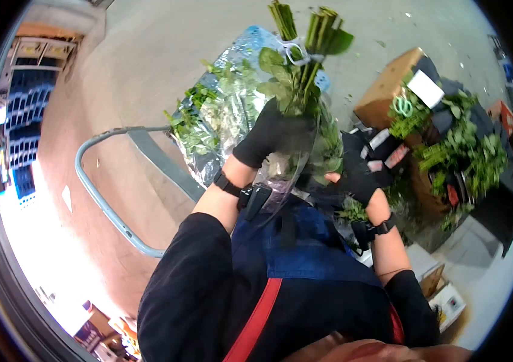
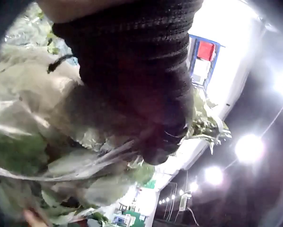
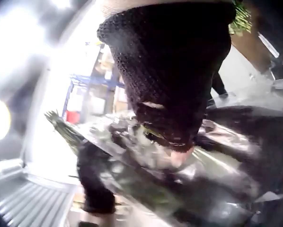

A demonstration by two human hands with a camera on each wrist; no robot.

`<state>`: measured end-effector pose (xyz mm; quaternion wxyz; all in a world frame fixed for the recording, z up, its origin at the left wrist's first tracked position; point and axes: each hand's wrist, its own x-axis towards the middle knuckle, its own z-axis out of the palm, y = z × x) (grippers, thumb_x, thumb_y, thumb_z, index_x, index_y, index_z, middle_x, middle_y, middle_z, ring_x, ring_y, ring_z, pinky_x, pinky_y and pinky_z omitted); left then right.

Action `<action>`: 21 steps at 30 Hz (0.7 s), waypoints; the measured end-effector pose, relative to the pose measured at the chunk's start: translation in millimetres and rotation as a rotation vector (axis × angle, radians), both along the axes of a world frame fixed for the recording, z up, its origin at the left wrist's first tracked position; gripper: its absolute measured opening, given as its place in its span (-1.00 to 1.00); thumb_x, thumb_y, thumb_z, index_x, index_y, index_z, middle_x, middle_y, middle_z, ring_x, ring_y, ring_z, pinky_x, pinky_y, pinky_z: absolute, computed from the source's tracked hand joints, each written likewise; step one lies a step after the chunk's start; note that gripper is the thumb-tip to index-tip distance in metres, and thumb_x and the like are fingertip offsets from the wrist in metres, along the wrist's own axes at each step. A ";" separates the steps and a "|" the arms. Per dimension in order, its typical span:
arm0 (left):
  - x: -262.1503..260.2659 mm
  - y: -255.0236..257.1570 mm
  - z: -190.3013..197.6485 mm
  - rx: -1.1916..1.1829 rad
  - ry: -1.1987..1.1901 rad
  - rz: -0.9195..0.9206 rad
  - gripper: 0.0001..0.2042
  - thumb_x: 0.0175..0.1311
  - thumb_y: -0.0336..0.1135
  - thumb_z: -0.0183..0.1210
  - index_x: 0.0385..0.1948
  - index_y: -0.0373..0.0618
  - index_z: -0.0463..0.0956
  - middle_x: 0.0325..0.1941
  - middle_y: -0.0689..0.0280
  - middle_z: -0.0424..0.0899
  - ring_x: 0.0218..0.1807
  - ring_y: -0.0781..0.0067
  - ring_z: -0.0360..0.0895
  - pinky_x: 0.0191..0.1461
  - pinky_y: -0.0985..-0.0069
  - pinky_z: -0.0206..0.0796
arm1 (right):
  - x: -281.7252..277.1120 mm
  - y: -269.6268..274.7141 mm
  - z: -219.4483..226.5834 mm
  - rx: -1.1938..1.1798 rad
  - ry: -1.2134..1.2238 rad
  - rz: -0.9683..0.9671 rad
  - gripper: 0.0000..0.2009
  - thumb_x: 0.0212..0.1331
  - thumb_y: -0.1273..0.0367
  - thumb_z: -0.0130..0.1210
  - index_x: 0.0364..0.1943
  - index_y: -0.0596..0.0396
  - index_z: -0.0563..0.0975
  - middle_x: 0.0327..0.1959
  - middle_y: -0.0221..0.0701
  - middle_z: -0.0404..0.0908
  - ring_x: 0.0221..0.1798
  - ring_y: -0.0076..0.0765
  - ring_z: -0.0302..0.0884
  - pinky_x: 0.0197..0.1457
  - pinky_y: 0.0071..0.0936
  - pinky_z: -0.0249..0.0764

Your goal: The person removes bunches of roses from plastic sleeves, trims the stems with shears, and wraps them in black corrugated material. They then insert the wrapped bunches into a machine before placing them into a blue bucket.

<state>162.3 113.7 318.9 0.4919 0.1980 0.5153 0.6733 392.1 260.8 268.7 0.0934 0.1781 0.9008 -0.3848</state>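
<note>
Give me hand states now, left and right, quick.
Left hand: grips the wrapped bunch of stems.
Right hand: fingers curled on the clear plastic wrap at the bunch's lower side.

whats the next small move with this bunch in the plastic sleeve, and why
Probably draw the clear sleeve further off the bunch with the right hand. The left hand grips the bunch stems-up, the sleeve hangs loose around the leaves, and the right hand pinches its edge, so a short pull looks ready.
</note>
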 end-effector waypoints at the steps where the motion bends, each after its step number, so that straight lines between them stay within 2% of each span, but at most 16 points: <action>1: 11.3 13.9 -1.9 0.042 0.239 0.019 -0.57 -0.06 -0.47 0.32 -0.07 -0.24 0.47 -0.17 0.28 0.61 -0.15 0.51 0.51 -0.06 0.50 0.37 | 12.7 5.1 26.9 0.054 0.119 -0.051 -0.15 -0.29 0.16 0.43 0.14 0.29 0.28 0.09 -0.01 0.37 0.16 -0.02 0.34 0.20 -0.20 0.26; 3: 48.5 32.9 5.8 0.171 0.552 -0.006 -0.58 -0.07 -0.44 0.33 -0.09 -0.26 0.47 -0.18 0.28 0.62 -0.17 0.50 0.52 -0.08 0.49 0.37 | 35.1 9.9 66.3 0.104 0.282 -0.151 0.12 -0.36 0.08 0.46 0.32 0.25 0.02 0.29 0.03 0.12 0.34 0.06 0.09 0.38 -0.22 0.03; 4: 67.2 40.5 28.2 0.194 0.511 -0.046 -0.58 -0.08 -0.43 0.34 -0.11 -0.27 0.48 -0.19 0.27 0.63 -0.18 0.50 0.53 -0.09 0.49 0.38 | 32.8 3.2 94.0 0.218 0.390 -0.177 0.05 -0.34 0.11 0.46 0.29 0.22 0.10 0.22 0.01 0.26 0.26 0.02 0.23 0.30 -0.21 0.17; 5: 85.8 48.2 50.7 0.215 0.468 -0.086 -0.59 -0.09 -0.41 0.35 -0.14 -0.29 0.49 -0.19 0.27 0.63 -0.20 0.49 0.54 -0.10 0.48 0.38 | 34.4 -4.4 104.2 0.007 0.316 -0.242 -0.02 -0.32 0.14 0.46 0.26 0.21 0.16 0.16 -0.04 0.33 0.21 -0.04 0.30 0.24 -0.23 0.25; 6: 112.2 57.6 52.3 0.178 0.670 -0.064 -0.58 -0.12 -0.39 0.37 -0.16 -0.29 0.51 -0.19 0.26 0.64 -0.19 0.49 0.54 -0.09 0.47 0.39 | 41.7 -7.5 113.1 -0.205 0.244 -0.309 -0.09 -0.30 0.18 0.46 0.23 0.19 0.22 0.11 -0.08 0.41 0.15 -0.09 0.38 0.17 -0.25 0.33; 7: 128.6 61.5 62.8 0.131 0.442 -0.135 -0.56 -0.16 -0.38 0.39 -0.16 -0.28 0.51 -0.19 0.26 0.64 -0.18 0.48 0.55 -0.08 0.47 0.39 | 57.5 -11.0 83.2 -0.167 0.469 -0.417 -0.29 -0.21 0.31 0.42 0.12 0.17 0.35 -0.01 -0.20 0.53 0.02 -0.22 0.49 0.06 -0.31 0.42; 8: 144.6 66.5 76.2 0.077 0.219 -0.207 -0.54 -0.19 -0.37 0.41 -0.15 -0.26 0.51 -0.19 0.25 0.64 -0.17 0.48 0.55 -0.08 0.47 0.39 | 80.9 -7.8 66.7 -0.129 0.428 -0.346 -0.34 -0.18 0.34 0.40 0.10 0.18 0.37 -0.01 -0.22 0.53 0.01 -0.24 0.49 0.07 -0.32 0.42; 10: 165.0 73.0 105.6 0.309 0.333 -0.186 -0.53 -0.21 -0.37 0.43 -0.16 -0.25 0.52 -0.19 0.25 0.64 -0.18 0.48 0.55 -0.07 0.47 0.39 | 120.9 5.6 62.0 -0.054 0.342 -0.190 -0.43 -0.12 0.39 0.37 0.05 0.19 0.41 -0.03 -0.26 0.55 0.00 -0.28 0.49 0.07 -0.33 0.42; 11: 172.1 70.7 119.3 0.416 0.381 -0.173 -0.53 -0.22 -0.38 0.43 -0.16 -0.25 0.52 -0.19 0.25 0.64 -0.18 0.48 0.55 -0.07 0.48 0.38 | 132.1 -8.2 66.6 -0.515 0.413 -0.501 -0.48 -0.07 0.44 0.32 0.06 0.16 0.42 -0.05 -0.27 0.57 -0.01 -0.29 0.50 0.07 -0.35 0.42; 12: 168.7 73.4 131.4 0.398 0.667 -0.212 -0.54 -0.22 -0.40 0.43 -0.16 -0.23 0.52 -0.18 0.24 0.63 -0.16 0.46 0.55 -0.05 0.48 0.38 | 142.8 -11.1 68.5 -0.425 0.432 -0.483 -0.48 -0.06 0.45 0.32 0.07 0.15 0.42 -0.03 -0.27 0.55 0.01 -0.29 0.49 0.09 -0.36 0.41; 14: 182.2 82.1 144.9 0.466 0.669 -0.377 -0.56 -0.18 -0.37 0.42 -0.17 -0.22 0.52 -0.22 0.24 0.64 -0.20 0.46 0.57 -0.09 0.48 0.40 | 159.5 -15.4 71.8 -0.252 0.461 -0.436 -0.47 -0.06 0.45 0.32 0.08 0.13 0.41 0.01 -0.28 0.53 0.05 -0.31 0.46 0.12 -0.37 0.39; 16: 201.6 89.4 147.1 0.236 0.617 -0.392 -0.59 -0.14 -0.35 0.40 -0.18 -0.22 0.53 -0.26 0.24 0.65 -0.26 0.47 0.58 -0.14 0.49 0.41 | 174.6 -17.8 96.0 -0.224 0.558 -0.453 -0.43 -0.10 0.41 0.33 0.10 0.08 0.40 0.05 -0.19 0.48 0.10 -0.18 0.42 0.16 -0.38 0.32; 17: 207.6 94.4 143.9 0.312 0.649 -0.368 -0.64 -0.08 -0.34 0.38 -0.21 -0.24 0.53 -0.30 0.27 0.65 -0.30 0.51 0.58 -0.19 0.52 0.42 | 183.8 -17.4 126.8 0.027 0.514 -0.440 -0.43 -0.10 0.39 0.33 0.09 0.08 0.40 0.03 -0.16 0.47 0.09 -0.14 0.41 0.16 -0.37 0.32; 18: 214.8 96.1 152.4 0.390 0.473 -0.377 -0.68 -0.06 -0.36 0.36 -0.23 -0.24 0.54 -0.31 0.29 0.65 -0.29 0.53 0.57 -0.20 0.54 0.42 | 191.9 -14.1 144.6 0.220 0.523 -0.442 -0.43 -0.11 0.35 0.32 0.08 0.07 0.41 -0.01 -0.14 0.47 0.05 -0.08 0.42 0.12 -0.35 0.34; 20: 215.0 105.8 153.0 0.505 0.795 -0.420 -0.70 -0.05 -0.35 0.35 -0.24 -0.19 0.56 -0.31 0.30 0.64 -0.30 0.51 0.57 -0.20 0.54 0.42 | 209.2 -9.0 172.9 0.552 0.577 -0.494 -0.44 -0.14 0.26 0.32 0.04 0.06 0.44 -0.11 -0.11 0.49 -0.08 0.02 0.45 0.01 -0.31 0.38; 21: 216.5 109.1 156.1 0.539 0.910 -0.434 -0.71 -0.04 -0.35 0.34 -0.24 -0.15 0.57 -0.31 0.30 0.64 -0.30 0.48 0.57 -0.20 0.53 0.42 | 210.8 -11.5 189.6 0.542 0.587 -0.541 -0.53 -0.16 0.23 0.30 -0.08 0.06 0.51 -0.21 -0.16 0.51 -0.19 0.00 0.48 -0.15 -0.20 0.39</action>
